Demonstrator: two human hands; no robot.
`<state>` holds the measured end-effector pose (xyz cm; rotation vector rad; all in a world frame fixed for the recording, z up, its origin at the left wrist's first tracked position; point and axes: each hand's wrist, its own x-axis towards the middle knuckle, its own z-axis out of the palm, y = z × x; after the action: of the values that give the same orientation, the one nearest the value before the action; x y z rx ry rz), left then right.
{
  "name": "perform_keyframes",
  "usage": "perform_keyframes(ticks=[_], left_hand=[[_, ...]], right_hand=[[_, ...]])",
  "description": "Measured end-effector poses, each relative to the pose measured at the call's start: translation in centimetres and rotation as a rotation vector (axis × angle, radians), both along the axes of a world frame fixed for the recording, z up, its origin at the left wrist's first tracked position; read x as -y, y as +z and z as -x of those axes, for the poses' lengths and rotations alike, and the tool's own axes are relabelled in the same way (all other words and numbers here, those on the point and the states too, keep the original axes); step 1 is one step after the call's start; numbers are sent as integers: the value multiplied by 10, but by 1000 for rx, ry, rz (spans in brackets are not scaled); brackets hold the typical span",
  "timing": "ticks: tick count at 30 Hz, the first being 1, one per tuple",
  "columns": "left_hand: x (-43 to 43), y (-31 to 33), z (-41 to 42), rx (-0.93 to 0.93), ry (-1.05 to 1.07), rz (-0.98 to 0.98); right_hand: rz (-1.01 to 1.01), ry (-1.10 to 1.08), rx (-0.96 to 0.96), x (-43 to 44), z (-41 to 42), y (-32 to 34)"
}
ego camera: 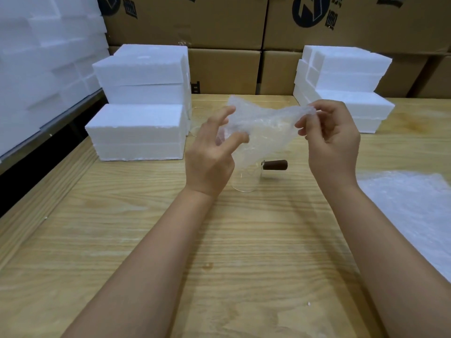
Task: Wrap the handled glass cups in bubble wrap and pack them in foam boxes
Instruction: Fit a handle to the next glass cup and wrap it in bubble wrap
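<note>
A clear glass cup with a dark brown handle stands on the wooden table, just below my hands. Above it I hold up a crumpled sheet of bubble wrap. My right hand pinches the sheet's upper right corner between thumb and fingers. My left hand is at the sheet's left edge with its fingers spread and curled onto the plastic. The wrap hides the cup's upper part.
Stacks of white foam boxes stand at the left and at the back right. More bubble wrap lies flat at the right edge. Brown cardboard cartons line the back; foam pieces pile up at far left.
</note>
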<state>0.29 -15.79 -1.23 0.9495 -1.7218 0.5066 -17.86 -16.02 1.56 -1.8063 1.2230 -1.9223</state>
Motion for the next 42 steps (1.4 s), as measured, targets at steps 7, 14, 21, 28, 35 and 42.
perform_keyframes(ticks=[7,14,21,28,35,42], left_hand=[[5,-6,-2,-88,45,-30],[10,-8,0,-157,34,-84],[10,-6,0,-210,-9,-168],[4,-2,6,-184,-5,-185],[6,2,3,-206,44,-110],[6,-5,8,5,41,-27]], right_hand=[[-523,-49,-127,3,9,-41],[-735,182,-136,8,5,-48],[-668,413,-11,1,25,-37],[-619,714,126,-9,49,-20],[-639,797,122,-15,47,-19],[-464,913,265,-21,24,-3]])
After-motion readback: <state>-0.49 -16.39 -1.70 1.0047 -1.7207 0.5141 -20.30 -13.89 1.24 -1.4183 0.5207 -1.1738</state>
